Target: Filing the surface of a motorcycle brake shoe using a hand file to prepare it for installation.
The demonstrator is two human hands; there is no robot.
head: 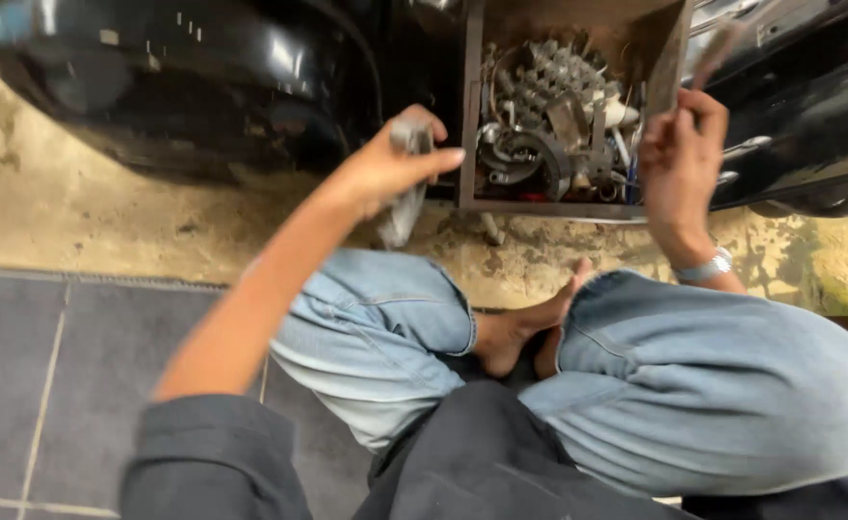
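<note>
One open wooden box (660, 58) of metal parts sits on the concrete floor (77, 217), between two black vehicle bodies (154, 77). The parts are too jumbled to count. The left hand (385, 164) has its fingers wrapped around one blurred grey tool (406, 193), just left of the box. The right hand (679, 154), at the box's right edge, pinches one thin blurred object (715, 53); what it is cannot be told.

I am sitting cross-legged facing a metal toolbox (470, 116) crammed with greasy parts. My left hand (385, 169) is gripping a grey tool (406, 193) just left of the toolbox. My right hand (679, 154) is holding a blurred thin tool (715, 53) at the toolbox's right wall.
</note>
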